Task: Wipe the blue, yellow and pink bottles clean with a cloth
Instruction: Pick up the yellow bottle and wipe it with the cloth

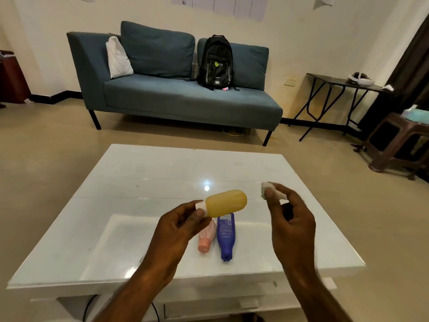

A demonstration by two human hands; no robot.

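The left hand is gripping the yellow bottle at its white cap end, holding it above the table, base pointing right. The right hand is pinching a wadded cloth, apart from that bottle. The pink bottle and blue bottle are lying side by side on the table below.

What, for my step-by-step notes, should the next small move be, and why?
Probably bring the cloth, pinched in the right hand, across onto the side of the yellow bottle. The left hand holds that bottle by its cap end above the table, and the cloth is not touching it.
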